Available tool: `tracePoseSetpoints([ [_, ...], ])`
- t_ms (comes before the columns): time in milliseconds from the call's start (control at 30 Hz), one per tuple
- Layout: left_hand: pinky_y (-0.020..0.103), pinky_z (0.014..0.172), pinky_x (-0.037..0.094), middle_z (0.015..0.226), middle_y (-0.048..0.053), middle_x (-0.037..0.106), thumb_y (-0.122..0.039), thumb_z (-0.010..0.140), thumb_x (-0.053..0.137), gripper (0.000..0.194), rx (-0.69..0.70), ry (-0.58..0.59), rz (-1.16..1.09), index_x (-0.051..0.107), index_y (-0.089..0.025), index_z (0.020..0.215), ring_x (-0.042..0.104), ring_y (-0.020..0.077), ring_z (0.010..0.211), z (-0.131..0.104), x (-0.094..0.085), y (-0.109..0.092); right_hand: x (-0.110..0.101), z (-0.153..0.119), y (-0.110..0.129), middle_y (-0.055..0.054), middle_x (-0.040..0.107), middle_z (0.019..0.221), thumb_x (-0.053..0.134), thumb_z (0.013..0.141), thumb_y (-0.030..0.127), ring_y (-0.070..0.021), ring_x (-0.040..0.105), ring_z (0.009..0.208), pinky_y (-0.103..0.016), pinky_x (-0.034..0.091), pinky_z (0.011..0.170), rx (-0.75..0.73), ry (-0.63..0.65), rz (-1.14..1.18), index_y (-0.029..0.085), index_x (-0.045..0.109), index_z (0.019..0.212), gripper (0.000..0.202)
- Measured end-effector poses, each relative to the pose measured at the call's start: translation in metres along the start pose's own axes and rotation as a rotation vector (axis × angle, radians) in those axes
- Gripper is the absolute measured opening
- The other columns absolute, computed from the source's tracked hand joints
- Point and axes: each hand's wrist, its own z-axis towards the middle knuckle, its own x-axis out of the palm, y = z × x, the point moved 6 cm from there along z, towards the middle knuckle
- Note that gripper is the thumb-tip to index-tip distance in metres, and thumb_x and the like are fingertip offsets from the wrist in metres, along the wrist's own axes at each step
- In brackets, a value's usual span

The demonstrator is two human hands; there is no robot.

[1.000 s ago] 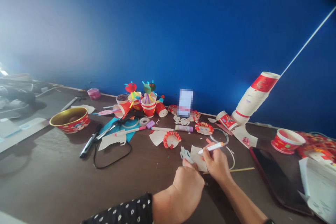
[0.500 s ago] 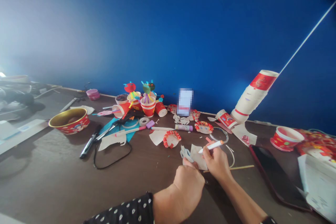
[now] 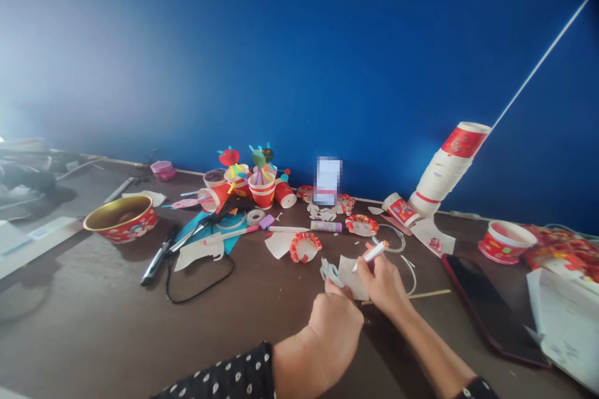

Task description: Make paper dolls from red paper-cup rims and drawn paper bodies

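Note:
My right hand [image 3: 382, 287] is closed around a white marker with an orange end [image 3: 375, 252], its tip over a piece of pale paper [image 3: 352, 275]. My left hand [image 3: 337, 327] is bent at the wrist, its fingers mostly hidden behind its back; a small grey-white object [image 3: 330, 271] is at its fingertips, and whether the hand grips it or the paper edge cannot be made out. A thin wooden stick [image 3: 428, 295] lies beside the right wrist. Just beyond are a red-and-white ring [image 3: 305, 247] and another such ring [image 3: 362, 224].
On the left stand a gold-lined bowl [image 3: 121, 218] and a black-and-silver tool [image 3: 159, 259]. Decorated paper cups [image 3: 262, 191] are near the blue wall. At right are a leaning cup stack [image 3: 442, 174], a dark phone [image 3: 491, 308] and a red cup [image 3: 506, 241].
The marker's rear end has tilted slightly down and left in my right hand. My left hand stays nearly still, and the whole view has shifted a little.

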Motion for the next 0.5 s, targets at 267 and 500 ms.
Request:
tracePoseSetpoints([
  [267, 0.026, 0.049, 0.047, 0.088, 0.021, 0.063, -0.008, 0.072, 0.051, 0.029, -0.003, -0.01, -0.024, 0.062, -0.005, 0.099, 0.06, 0.0283, 0.081, 0.001, 0.0, 0.0, 0.001, -0.006, 0.019, -0.001, 0.055, 0.05, 0.035, 0.08, 0.027, -0.0163, 0.058, 0.047, -0.023, 0.036, 0.045, -0.224, -0.009, -0.162, 0.017, 0.046, 0.074, 0.017],
  [500, 0.025, 0.049, 0.047, 0.09, 0.022, 0.062, -0.008, 0.071, 0.053, 0.029, -0.01, 0.021, -0.039, 0.062, -0.006, 0.099, 0.06, 0.0279, 0.082, 0.003, 0.007, 0.001, 0.002, -0.006, 0.02, 0.0, 0.054, 0.05, 0.034, 0.081, 0.026, -0.0154, 0.057, 0.048, -0.023, 0.034, 0.045, -0.199, -0.009, -0.164, 0.018, 0.044, 0.075, 0.014],
])
